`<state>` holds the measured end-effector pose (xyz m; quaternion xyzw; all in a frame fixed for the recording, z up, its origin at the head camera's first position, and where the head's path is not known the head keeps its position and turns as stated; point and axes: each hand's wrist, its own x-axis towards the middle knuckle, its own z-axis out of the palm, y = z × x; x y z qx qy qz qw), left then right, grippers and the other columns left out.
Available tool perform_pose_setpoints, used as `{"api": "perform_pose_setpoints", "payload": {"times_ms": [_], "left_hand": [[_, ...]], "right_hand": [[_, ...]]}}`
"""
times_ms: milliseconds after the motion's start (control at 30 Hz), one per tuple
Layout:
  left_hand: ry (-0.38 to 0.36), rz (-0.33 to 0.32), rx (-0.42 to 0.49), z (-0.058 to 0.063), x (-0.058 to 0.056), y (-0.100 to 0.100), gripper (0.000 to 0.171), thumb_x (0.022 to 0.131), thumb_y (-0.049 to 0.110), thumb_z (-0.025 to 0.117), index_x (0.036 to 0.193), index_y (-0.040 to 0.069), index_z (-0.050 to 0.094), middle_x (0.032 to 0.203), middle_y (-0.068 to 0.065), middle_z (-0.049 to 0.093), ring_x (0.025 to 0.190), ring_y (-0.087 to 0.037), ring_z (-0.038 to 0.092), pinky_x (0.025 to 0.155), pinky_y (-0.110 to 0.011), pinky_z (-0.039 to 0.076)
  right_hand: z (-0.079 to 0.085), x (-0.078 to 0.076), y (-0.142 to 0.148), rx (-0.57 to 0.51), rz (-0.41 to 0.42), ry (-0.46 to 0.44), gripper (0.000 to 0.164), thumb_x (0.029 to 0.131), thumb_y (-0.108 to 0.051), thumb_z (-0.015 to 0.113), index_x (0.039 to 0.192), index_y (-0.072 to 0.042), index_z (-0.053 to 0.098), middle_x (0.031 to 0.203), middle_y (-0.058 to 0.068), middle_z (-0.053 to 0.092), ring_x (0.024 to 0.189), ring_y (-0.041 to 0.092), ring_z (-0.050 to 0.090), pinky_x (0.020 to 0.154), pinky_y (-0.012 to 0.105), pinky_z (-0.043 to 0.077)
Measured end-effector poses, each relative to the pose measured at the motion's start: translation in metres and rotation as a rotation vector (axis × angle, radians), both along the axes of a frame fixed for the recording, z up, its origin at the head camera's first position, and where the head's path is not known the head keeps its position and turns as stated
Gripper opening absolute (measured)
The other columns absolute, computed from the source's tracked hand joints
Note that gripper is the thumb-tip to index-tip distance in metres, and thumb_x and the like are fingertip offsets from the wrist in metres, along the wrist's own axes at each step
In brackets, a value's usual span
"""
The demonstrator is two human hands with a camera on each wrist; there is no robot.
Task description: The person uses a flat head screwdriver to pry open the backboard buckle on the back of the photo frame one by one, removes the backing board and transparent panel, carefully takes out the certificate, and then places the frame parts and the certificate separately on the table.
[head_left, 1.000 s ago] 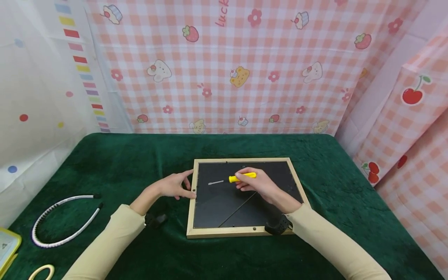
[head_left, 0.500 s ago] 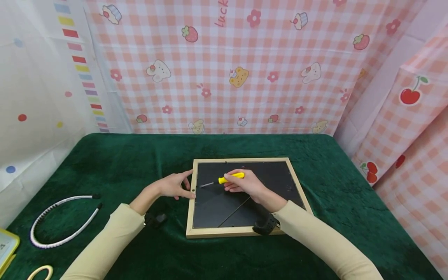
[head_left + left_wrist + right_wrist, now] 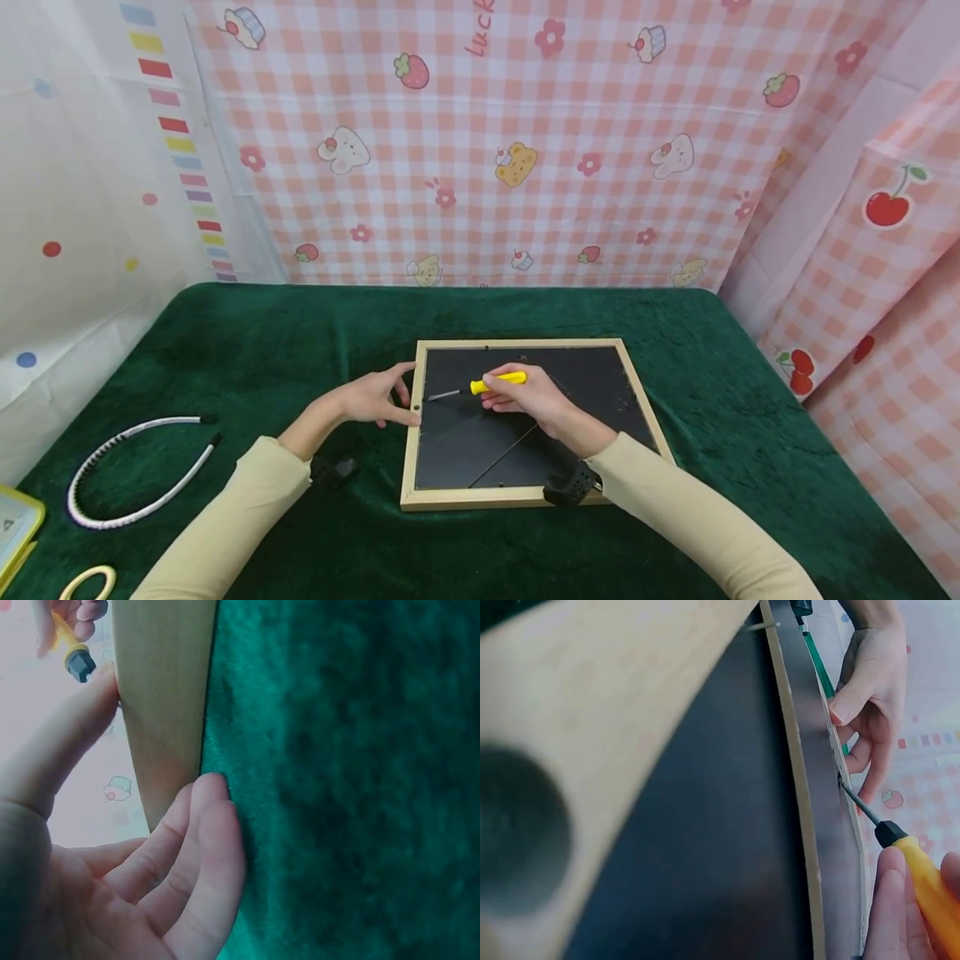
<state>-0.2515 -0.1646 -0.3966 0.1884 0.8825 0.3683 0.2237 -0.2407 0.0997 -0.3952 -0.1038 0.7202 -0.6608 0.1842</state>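
Observation:
A wooden picture frame (image 3: 411, 467) lies back side up on the table, its black backing board (image 3: 465, 450) showing. My left hand (image 3: 371, 397) rests at the frame's left side, thumb on the wood strip and the fingers spread along its outer side, as the left wrist view also shows. My right hand (image 3: 528, 398) holds a yellow-handled screwdriver (image 3: 498, 382) between thumb and fingers, low over the board. The screwdriver's metal tip meets the inner edge of the left strip, near the left thumb; in the right wrist view its shaft (image 3: 859, 801) slants to that edge.
Dark green velvet cloth (image 3: 337, 333) covers the table. A white headband (image 3: 112, 450) lies to the left, near a pale yellow ring-shaped piece (image 3: 90, 579) and a yellow-rimmed board (image 3: 18, 525) at the left edge. A pink checked curtain (image 3: 480, 125) hangs behind.
My right hand has moved left with the screwdriver, bringing the tip from over the board to the frame's left inner edge, then stayed there. The left hand has kept its place.

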Motion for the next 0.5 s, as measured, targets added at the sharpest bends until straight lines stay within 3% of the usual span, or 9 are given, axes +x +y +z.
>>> {"api": "perform_pose_setpoints", "payload": {"times_ms": [267, 500], "left_hand": [[-0.013, 0.011, 0.024, -0.0043, -0.0016, -0.0018, 0.095, 0.073, 0.03, 0.072, 0.14, 0.003, 0.009, 0.096, -0.01, 0.046, 0.065, -0.018, 0.055, 0.056, -0.032, 0.047], [-0.003, 0.0, 0.043, -0.0061, -0.0008, -0.0017, 0.094, 0.075, 0.029, 0.071, 0.14, 0.002, 0.009, 0.097, -0.011, 0.046, 0.066, -0.018, 0.055, 0.057, -0.032, 0.047]], "right_hand": [[-0.0035, -0.0042, -0.0006, 0.0, 0.001, -0.023, 0.035, 0.082, -0.02, 0.063, 0.107, 0.003, 0.054, 0.093, 0.015, 0.063, 0.079, 0.022, 0.062, 0.073, 0.031, 0.048], [-0.0078, -0.005, -0.0038, -0.134, -0.009, -0.136, 0.034, 0.085, -0.014, 0.059, 0.11, 0.008, 0.05, 0.096, 0.018, 0.061, 0.079, 0.022, 0.063, 0.074, 0.032, 0.047]]}}
